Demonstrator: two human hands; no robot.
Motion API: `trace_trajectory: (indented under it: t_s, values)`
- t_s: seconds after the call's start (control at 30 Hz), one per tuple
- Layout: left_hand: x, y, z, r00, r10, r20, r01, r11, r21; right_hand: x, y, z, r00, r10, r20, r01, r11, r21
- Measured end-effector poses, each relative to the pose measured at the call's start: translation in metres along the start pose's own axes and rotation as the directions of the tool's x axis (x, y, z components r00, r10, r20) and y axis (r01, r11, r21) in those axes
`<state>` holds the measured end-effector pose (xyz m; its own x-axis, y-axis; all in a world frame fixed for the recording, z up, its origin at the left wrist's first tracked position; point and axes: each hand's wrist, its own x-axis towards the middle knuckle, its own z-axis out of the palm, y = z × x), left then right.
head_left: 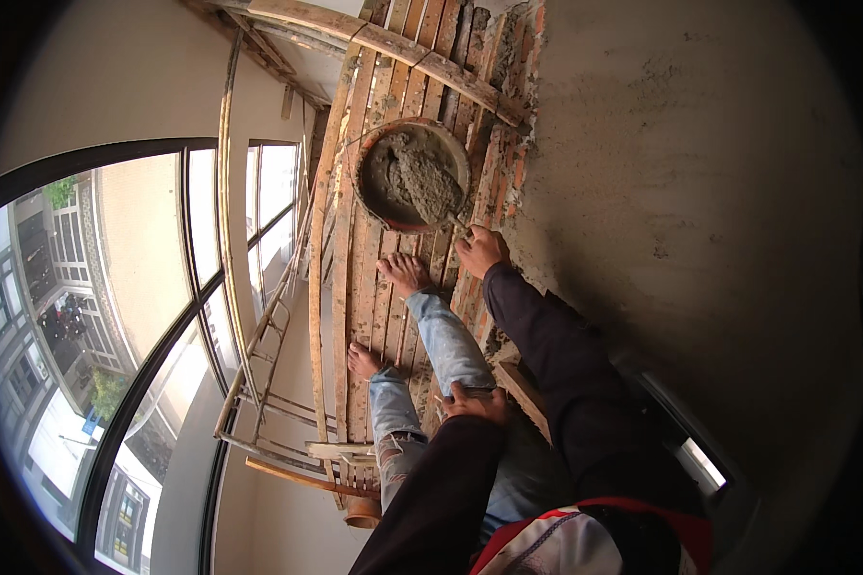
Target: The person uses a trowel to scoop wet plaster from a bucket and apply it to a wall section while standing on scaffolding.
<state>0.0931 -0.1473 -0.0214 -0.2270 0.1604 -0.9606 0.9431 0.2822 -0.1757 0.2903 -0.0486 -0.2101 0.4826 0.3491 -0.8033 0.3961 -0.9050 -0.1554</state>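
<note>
My right hand (pixel 482 251) is closed round the handle of a trowel (pixel 458 226) at the bucket's near right rim. Wet grey mortar (pixel 430 182) heaps over the trowel's blade and hides most of it. The round bucket (pixel 364 195), with an orange-red rim, stands on the planks and holds more mortar. Lower down, my left hand (pixel 475 402) rests on the knee of my blue jeans (pixel 451 337), fingers laid over the cloth and nothing visible in them.
Slatted wooden scaffold planks (pixel 360 297) lie under my bare feet, spattered with mortar. A grey plastered wall (pixel 700 192) rises at the right. Scaffold poles (pixel 228 144) and large windows (pixel 197 326) are at the left. A beam (pixel 422 59) crosses the far planks.
</note>
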Motion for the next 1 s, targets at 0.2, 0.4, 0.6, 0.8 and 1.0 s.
trace_trajectory:
  t_s: [0.2,0.4,0.6,0.8,1.0]
  values:
    - [0.007,-0.006,0.005,0.998,0.046,0.047,-0.046,0.999,0.000,-0.051,-0.069,-0.054,0.786,-0.463,-0.409,0.522,0.852,0.038]
    - [0.006,-0.003,-0.011,0.999,0.016,0.042,-0.015,0.999,-0.044,-0.056,-0.108,-0.159,0.743,-0.658,0.125,0.346,0.537,0.769]
    - [0.021,-0.016,0.006,0.984,0.166,0.067,-0.169,0.984,0.052,0.072,-0.044,-0.229,0.989,0.095,0.113,-0.148,0.660,0.737]
    - [0.051,-0.043,0.068,0.976,0.215,0.029,-0.217,0.962,0.165,0.036,0.014,-0.233,0.763,0.223,-0.607,0.093,0.891,0.444]
    - [0.069,-0.055,0.101,0.954,0.298,0.035,-0.297,0.924,0.241,-0.038,-0.012,-0.125,0.959,-0.135,-0.249,0.088,0.978,-0.190]
